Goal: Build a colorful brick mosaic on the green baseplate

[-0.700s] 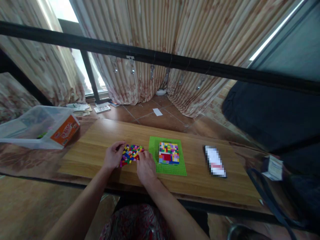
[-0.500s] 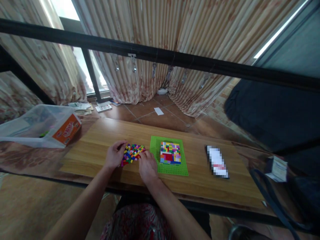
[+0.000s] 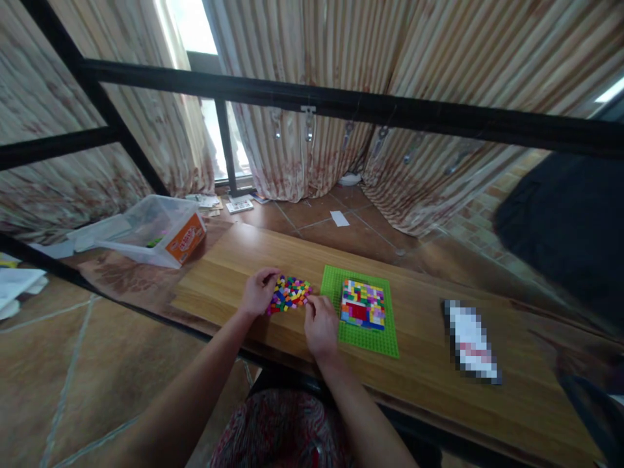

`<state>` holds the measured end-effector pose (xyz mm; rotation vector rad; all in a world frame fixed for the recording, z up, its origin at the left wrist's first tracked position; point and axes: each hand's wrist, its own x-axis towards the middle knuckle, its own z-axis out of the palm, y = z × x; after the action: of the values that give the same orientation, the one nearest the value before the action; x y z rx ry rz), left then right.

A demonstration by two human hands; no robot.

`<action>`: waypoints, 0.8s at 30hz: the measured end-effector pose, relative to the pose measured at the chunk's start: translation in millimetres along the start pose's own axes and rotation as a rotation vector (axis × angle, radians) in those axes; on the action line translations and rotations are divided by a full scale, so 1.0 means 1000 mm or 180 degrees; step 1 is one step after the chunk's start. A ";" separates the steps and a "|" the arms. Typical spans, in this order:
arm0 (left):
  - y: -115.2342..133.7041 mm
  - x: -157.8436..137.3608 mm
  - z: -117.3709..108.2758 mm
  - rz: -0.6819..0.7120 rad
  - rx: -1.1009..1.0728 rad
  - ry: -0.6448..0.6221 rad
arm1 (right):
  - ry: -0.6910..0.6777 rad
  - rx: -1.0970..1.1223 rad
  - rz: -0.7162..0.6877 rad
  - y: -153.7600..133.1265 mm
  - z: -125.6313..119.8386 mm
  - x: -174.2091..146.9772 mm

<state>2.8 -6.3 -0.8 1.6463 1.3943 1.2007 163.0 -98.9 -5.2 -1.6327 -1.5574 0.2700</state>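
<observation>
A pile of small, colourful toy bricks (image 3: 291, 294) lies on the wooden board between my two hands. My left hand (image 3: 258, 294) rests at the pile's left edge, fingers curled in and thumb close to them. Whatever it may pinch is too small to make out. At the right edge of the pile is my right hand (image 3: 322, 325), its thumb and fingertips pressed together among the bricks; their contents are hidden. Just right of this hand lies a green baseplate (image 3: 365, 344). On it stands a square build of multicoloured bricks (image 3: 363, 304) with a red patch in its lower part.
To the left sits a clear plastic box (image 3: 146, 250) with an orange label and a few bricks inside. A phone with a blurred screen (image 3: 472, 341) lies on the right of the wooden board (image 3: 419, 370). A black metal bar (image 3: 341, 104) crosses beyond the board.
The view has swung left, so everything sits farther right in it. My right hand has drawn back slightly to the pile's edge. My left hand keeps its place beside the bricks.
</observation>
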 end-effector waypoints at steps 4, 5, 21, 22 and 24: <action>0.000 -0.001 0.001 -0.0003 0.0014 0.0015 | -0.0002 -0.0124 -0.0045 -0.001 0.001 0.000; 0.000 -0.001 0.001 -0.0011 0.0006 0.0020 | -0.0022 -0.0162 -0.0055 -0.001 0.001 0.000; -0.001 0.000 -0.003 -0.0560 -0.0965 0.0356 | -0.0153 -0.0310 -0.0217 -0.001 0.001 -0.001; -0.001 0.000 -0.003 -0.0564 -0.0975 0.0357 | -0.0156 -0.0327 -0.0218 -0.002 0.001 -0.001; -0.002 0.001 -0.002 -0.0549 -0.1003 0.0371 | -0.0177 -0.0349 -0.0210 -0.002 0.001 -0.001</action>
<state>-0.2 -5.3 -1.5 1.2327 1.3087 1.3531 160.1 -99.8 -5.0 -1.6663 -1.6908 0.1992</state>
